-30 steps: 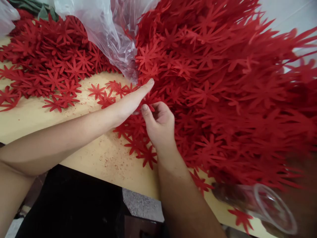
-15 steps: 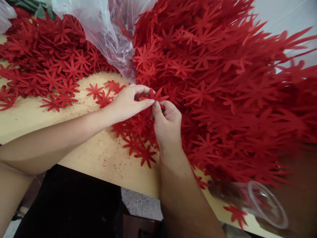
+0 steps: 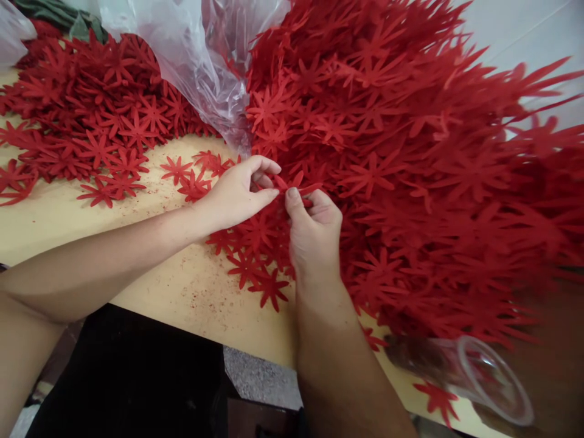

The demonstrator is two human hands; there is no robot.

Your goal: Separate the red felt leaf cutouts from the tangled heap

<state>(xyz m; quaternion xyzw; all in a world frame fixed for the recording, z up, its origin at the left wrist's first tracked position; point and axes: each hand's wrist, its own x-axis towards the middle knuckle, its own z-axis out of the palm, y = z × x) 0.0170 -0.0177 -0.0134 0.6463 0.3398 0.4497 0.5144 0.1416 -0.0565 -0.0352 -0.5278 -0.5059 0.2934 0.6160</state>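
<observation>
Head view: my R hand (image 3: 317,228) pinches one red flower cutout (image 3: 296,181) btwn thumb & fingers, above the surface (image 3: 159,292), prob. nr its middle so the petals are left free. L hand (image 3: 235,191) is beside it, thumb & forefinger spread, a petal tip by the gap; can't tell if they touch it. Both are at the big heap (image 3: 410,170), I'd guess to keep the reach short. Smaller pile (image 3: 114,103) lies away from the near edge, toward the L, w/ a plastic bag (image 3: 182,55) btwn, maybe as a divider. Clear plastic cup (image 3: 469,377) lies tipped by the near edge, R end; contents hard to make out. Green leaves (image 3: 79,24) are cut off at top; R fingers hide the cutout's underside, & the heap's R side is blurred.
</observation>
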